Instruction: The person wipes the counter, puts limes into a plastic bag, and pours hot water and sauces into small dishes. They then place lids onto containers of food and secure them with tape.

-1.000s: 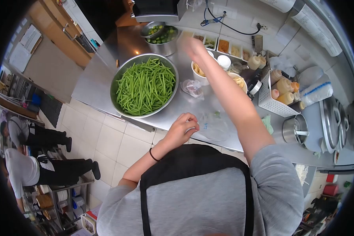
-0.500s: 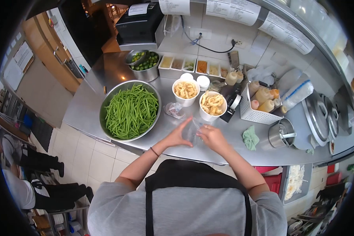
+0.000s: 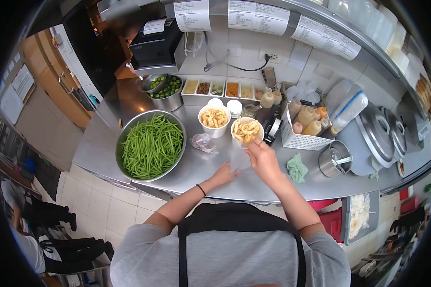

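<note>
Near the centre of the frame, the right hand pinches a clear bag close to the front of the right cup. The left hand is lower and further left, at the bag's lower end, its grip impossible to tell. Beans fill a bowl on the table, left of centre.

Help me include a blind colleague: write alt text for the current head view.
A right hand pinches a clear plastic bag beside a white tub of golden pieces, with the left hand near the bag's lower edge. Left along the steel counter sit a second tub and a large bowl of green beans.
</note>
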Available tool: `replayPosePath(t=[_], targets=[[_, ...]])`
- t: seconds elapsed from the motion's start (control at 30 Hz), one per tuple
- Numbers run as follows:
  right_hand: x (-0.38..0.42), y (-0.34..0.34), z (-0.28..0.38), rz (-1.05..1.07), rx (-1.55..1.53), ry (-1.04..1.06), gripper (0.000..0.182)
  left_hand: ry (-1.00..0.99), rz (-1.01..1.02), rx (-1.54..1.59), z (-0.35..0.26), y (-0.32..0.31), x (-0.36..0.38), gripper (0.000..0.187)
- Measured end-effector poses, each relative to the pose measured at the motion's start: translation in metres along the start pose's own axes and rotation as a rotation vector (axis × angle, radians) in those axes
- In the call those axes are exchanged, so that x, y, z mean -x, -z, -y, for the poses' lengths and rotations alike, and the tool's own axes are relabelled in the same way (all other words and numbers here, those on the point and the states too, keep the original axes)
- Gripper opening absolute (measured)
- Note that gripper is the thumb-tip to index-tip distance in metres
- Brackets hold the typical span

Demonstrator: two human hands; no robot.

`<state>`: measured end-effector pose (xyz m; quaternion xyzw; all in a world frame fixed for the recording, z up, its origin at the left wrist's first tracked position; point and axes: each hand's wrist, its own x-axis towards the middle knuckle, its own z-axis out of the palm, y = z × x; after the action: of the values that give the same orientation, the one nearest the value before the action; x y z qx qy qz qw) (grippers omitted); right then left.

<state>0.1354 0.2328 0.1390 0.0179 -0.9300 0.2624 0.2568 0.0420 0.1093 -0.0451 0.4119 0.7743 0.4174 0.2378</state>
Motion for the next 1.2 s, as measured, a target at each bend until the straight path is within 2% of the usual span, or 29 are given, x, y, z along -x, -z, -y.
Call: replayPosePath(t=[0.03,0.07,0.1,0.13,0.17,0.2,0.23,0.27,0.3,0.33,0.37,0.4,0.5,0.57,0.63,0.7,0.73,0.77,0.8,0.83,0.87,0.93,0.97,1.0,1.03,1.1,1.13,1.2], targets=[[0.001,0.002,0.008,0.002,0.002,0.003,0.022,0.061,-0.045,-0.155,-0.009,0.009,-0.001,0.037],[0.003,0.001,0.024,0.004,-0.013,0.172,0.028,0.063,-0.049,-0.151,-0.007,0.012,-0.004,0.037],[0.009,-0.004,0.038,0.01,-0.034,0.336,0.035,-0.171,-0.113,-0.082,-0.002,0.014,-0.006,0.036],[0.019,-0.023,0.038,0.134,0.042,0.367,0.041,-0.398,-0.175,-0.012,0.004,0.014,-0.006,0.036],[0.026,-0.045,0.018,0.146,0.025,0.356,0.041,-0.439,-0.265,-0.152,-0.015,0.022,-0.003,0.031],[0.035,-0.069,-0.011,0.126,0.284,0.31,0.027,-0.473,-0.346,-0.291,-0.033,0.032,-0.001,0.026],[0.043,-0.086,-0.034,0.109,0.544,0.263,0.016,-0.369,-0.252,-0.536,-0.026,0.035,-0.004,0.02],[0.046,-0.091,-0.054,0.373,0.459,0.025,0.016,-0.266,-0.15,-0.777,-0.019,0.036,-0.005,0.015],[0.052,-0.089,-0.065,0.635,0.367,-0.212,0.018,-0.25,-0.13,-0.767,-0.02,0.039,0.001,0.015],[0.065,-0.088,-0.071,0.651,0.357,-0.217,0.018,-0.326,-0.117,-0.784,-0.021,0.045,0.007,0.015],[0.074,-0.082,-0.07,0.696,0.142,-0.169,0.021,-0.405,-0.111,-0.803,-0.022,0.052,0.011,0.017],[0.081,-0.075,-0.065,0.736,-0.074,-0.121,0.024,-0.432,-0.072,-0.813,-0.02,0.053,0.016,0.016],[0.088,-0.039,-0.042,0.829,-0.266,-0.165,0.028,-0.469,0.002,-0.769,-0.024,0.058,0.03,0.022],[0.088,-0.02,-0.046,0.784,-0.262,-0.114,0.021,-0.468,-0.046,-0.714,-0.026,0.071,0.032,0.025],[0.079,-0.003,-0.057,0.519,0.028,0.038,0.015,-0.478,-0.092,-0.663,-0.036,0.078,0.033,0.028],[0.061,0.008,-0.076,0.205,0.216,0.224,0.011,-0.411,-0.038,-0.367,-0.063,0.077,0.033,0.025],[0.054,0.003,-0.089,0.205,0.218,0.224,0.011,-0.232,0.063,0.013,-0.083,0.073,0.031,0.019],[0.051,-0.013,-0.109,0.044,0.233,0.19,0.01,-0.048,0.162,0.392,-0.106,0.065,0.026,0.014],[0.054,-0.031,-0.127,-0.117,0.248,0.156,0.009,-0.091,0.083,0.502,-0.115,0.05,0.013,0.013],[0.061,-0.064,-0.136,-0.193,0.173,0.073,0.01,-0.133,0.004,0.613,-0.122,0.035,-0.001,0.016],[0.07,-0.115,-0.134,-0.283,0.057,-0.03,0.012,-0.135,0.006,0.616,-0.121,0.023,-0.02,0.016],[0.08,-0.21,-0.112,-0.419,-0.201,-0.212,0.016,-0.103,-0.376,0.252,-0.106,0.005,-0.058,0.017],[0.07,-0.173,-0.073,-0.141,-0.379,-0.45,0.015,-0.107,-0.378,0.254,-0.094,0.004,-0.061,0.017],[0.057,-0.126,-0.034,0.143,-0.55,-0.679,0.015,-0.088,-0.423,0.069,-0.082,0.009,-0.062,0.016],[0.058,-0.12,-0.036,0.138,-0.547,-0.675,0.015,-0.068,-0.465,-0.118,-0.071,0.016,-0.062,0.016],[0.06,-0.104,-0.044,0.003,-0.021,-0.215,0.01,-0.03,-0.417,-0.345,-0.059,0.036,-0.054,0.016],[0.06,-0.089,-0.047,-0.054,0.026,-0.116,0.01,-0.011,-0.364,-0.284,-0.059,0.045,-0.046,0.017],[0.058,-0.078,-0.056,-0.141,-0.047,-0.069,0.01,-0.018,-0.304,-0.163,-0.07,0.053,-0.022,0.016]])
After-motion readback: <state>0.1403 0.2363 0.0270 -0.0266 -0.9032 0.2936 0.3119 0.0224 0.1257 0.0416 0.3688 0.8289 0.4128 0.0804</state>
